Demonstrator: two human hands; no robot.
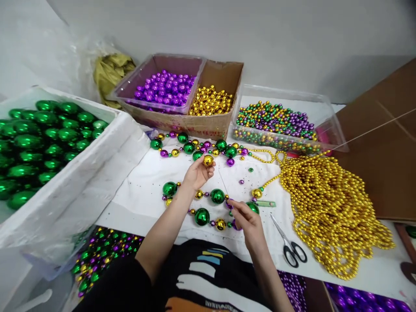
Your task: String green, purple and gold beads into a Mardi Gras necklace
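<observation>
Over the white cloth, my left hand (197, 174) pinches a shiny gold bead (208, 160) between thumb and fingers. My right hand (246, 219), lower and to the right, has its fingertips closed on a thin string (223, 180) that runs up toward the left hand. Beneath both hands lies a strand of green, gold and purple beads; one large green bead (217, 196) shows between them. Part of this strand is hidden behind my right fingers. Beyond my left hand, a second beaded strand (189, 148) lies across the cloth.
Scissors (290, 248) and a green-handled tool (265, 203) lie right, near a heap of gold bead chains (334, 208). Behind stand a cardboard box (208, 125) with purple and gold beads and a clear bin (289, 93) of mixed beads. A white box (130, 134) of green beads stands left.
</observation>
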